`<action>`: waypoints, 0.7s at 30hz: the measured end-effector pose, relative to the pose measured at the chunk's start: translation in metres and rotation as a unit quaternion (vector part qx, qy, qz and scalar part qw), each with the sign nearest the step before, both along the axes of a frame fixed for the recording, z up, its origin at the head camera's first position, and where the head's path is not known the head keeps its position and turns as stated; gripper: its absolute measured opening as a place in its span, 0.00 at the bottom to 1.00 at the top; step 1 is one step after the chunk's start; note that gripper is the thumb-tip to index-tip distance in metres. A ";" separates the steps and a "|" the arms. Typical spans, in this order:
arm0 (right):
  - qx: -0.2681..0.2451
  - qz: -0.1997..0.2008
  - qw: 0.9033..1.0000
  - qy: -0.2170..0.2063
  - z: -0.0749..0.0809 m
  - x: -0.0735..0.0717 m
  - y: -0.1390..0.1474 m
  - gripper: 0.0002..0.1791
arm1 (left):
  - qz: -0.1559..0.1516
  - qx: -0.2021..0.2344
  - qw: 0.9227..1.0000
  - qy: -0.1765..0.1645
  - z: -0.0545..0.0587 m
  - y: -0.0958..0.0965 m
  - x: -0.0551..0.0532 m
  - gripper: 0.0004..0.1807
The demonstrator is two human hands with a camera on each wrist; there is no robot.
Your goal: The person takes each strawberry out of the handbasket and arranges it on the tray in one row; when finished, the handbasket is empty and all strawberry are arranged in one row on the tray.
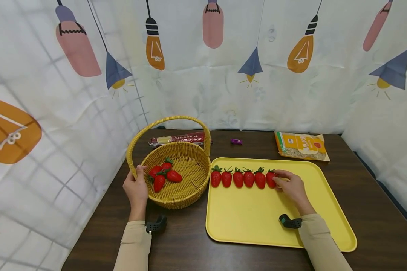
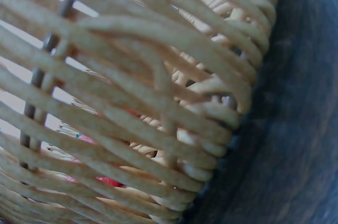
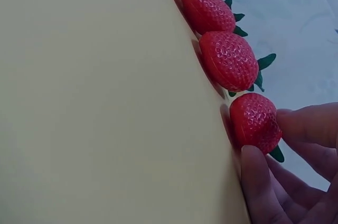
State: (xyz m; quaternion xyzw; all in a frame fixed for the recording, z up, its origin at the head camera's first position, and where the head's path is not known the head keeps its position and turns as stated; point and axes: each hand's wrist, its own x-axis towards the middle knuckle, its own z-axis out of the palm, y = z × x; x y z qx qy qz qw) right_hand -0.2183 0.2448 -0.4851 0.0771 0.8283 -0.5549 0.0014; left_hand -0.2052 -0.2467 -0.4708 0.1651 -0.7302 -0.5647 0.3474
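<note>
My left hand [image 1: 137, 188] holds the left side of a yellow wicker basket [image 1: 193, 197], near the foot of its arched handle. Several red strawberries [image 1: 174, 176] with green leaves lie in the basket's left part. The left wrist view is filled by the basket's weave [image 2: 132, 76], with bits of red showing through it. On a yellow tray [image 1: 251, 222], several strawberries [image 1: 237, 179] form a row along the far edge, leaves pointing away. At the row's right end, my right hand [image 1: 291, 188] pinches a strawberry [image 3: 256, 122] between thumb and fingers; it rests on or just above the tray.
Behind the basket lies a long dark-red packet [image 1: 190, 138]. A small purple wrapped piece [image 1: 236, 141] sits at the back middle of the dark wooden table [image 1: 183, 241]. Beyond the tray's far right edge is a yellow-orange food bag [image 1: 302, 146]. A patterned curtain hangs behind.
</note>
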 end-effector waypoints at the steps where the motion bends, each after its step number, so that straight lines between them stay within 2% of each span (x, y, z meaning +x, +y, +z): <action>1: 0.001 -0.004 1.000 0.001 0.001 0.000 0.000 0.23 | 0.000 0.000 1.000 -0.001 0.000 0.000 0.000 0.30; 10: 0.010 -0.042 0.999 0.001 0.004 -0.004 0.015 0.25 | 0.001 0.007 1.000 0.003 -0.002 0.000 0.002 0.30; 14: 0.005 -0.045 0.999 0.021 0.007 -0.001 0.018 0.25 | -0.004 0.002 1.000 0.005 -0.003 0.001 0.002 0.25; 17: -0.009 -0.025 0.999 0.040 0.015 0.002 0.008 0.26 | -0.003 0.005 1.000 0.004 -0.003 0.002 0.002 0.20; 21: -0.012 0.038 0.997 0.066 0.033 0.002 -0.017 0.25 | -0.003 0.008 1.000 0.003 -0.001 0.001 0.001 0.18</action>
